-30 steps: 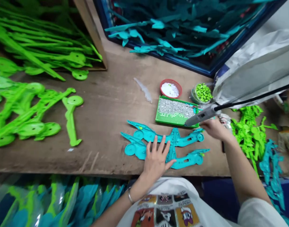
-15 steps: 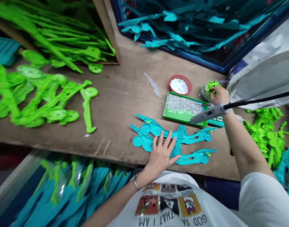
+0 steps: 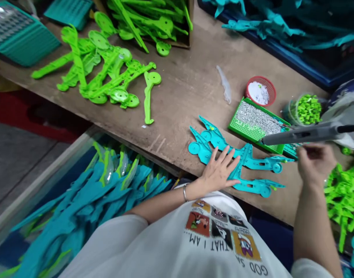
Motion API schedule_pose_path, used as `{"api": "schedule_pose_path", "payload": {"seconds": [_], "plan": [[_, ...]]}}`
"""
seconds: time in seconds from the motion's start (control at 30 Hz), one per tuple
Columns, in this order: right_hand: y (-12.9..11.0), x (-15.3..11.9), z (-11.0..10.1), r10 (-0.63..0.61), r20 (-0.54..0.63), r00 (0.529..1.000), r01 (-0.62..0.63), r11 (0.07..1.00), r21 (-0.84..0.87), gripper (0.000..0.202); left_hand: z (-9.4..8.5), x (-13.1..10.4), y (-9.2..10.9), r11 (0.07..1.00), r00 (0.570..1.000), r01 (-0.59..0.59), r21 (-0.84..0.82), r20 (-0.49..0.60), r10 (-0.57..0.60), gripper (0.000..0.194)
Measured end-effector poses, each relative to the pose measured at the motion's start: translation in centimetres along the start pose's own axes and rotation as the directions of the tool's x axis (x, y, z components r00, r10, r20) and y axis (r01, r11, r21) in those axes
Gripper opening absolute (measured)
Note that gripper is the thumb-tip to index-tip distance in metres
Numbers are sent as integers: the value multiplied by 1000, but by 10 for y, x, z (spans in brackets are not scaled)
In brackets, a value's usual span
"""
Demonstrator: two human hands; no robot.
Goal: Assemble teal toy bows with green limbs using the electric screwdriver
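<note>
My left hand [image 3: 220,168] lies flat, fingers spread, on a pair of teal plastic toy-like parts [image 3: 253,186] on the workbench. They lie side by side, each with round discs and small green bits near its ends. My right hand [image 3: 316,164] is curled, fingers drawn together, to the right of the parts; what it holds, if anything, I cannot make out. Just above it hangs a grey electric screwdriver [image 3: 304,134], its tip over the green tray [image 3: 233,124] of small silver screws. Behind the screwdriver stands a clear tub [image 3: 294,110] of small green pieces.
A red basket [image 3: 273,90] with white bits stands behind the tray, beside a translucent strip [image 3: 224,84]. Bright green parts [image 3: 107,77] lie piled at left, more [image 3: 343,189] at right. A blue-edged bin at back and a bin [image 3: 49,166] at lower left hold teal parts.
My right hand has come away from the tub of green pieces toward me, below the screwdriver. My left hand stays flat on the teal parts. The view has swung left and down.
</note>
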State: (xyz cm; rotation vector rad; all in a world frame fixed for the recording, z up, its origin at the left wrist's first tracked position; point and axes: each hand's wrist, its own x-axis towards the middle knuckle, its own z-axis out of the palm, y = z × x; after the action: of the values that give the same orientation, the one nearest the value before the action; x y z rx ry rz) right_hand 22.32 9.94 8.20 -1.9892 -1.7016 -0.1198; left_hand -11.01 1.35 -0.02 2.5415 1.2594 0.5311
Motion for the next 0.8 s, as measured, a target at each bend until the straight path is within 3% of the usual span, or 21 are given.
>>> {"api": "schedule_pose_path", "payload": {"seconds": [0.07,0.13,0.2,0.33,0.53,0.8], "plan": [[-43,-44,-9,-38,132,991,3,968,251,14,0,1,1,1000,1000,10,-9,16,-10,88],[-94,-72,-9,-184,275,944,64,917,395,17,2,2,2,1000,1000,22,-21,18,-21,91],[-143,-85,3,-327,365,872,115,860,497,20,6,5,3,999,999,32,-39,17,-31,86],[-210,-86,43,-450,383,807,134,771,623,21,17,11,7,990,991,129,-54,50,-126,64],[-232,-77,87,-518,353,779,187,729,659,33,34,6,5,992,997,73,-105,34,-70,79],[-242,-81,98,-570,337,750,286,738,612,44,42,3,6,987,997,74,-145,14,-73,72]]}}
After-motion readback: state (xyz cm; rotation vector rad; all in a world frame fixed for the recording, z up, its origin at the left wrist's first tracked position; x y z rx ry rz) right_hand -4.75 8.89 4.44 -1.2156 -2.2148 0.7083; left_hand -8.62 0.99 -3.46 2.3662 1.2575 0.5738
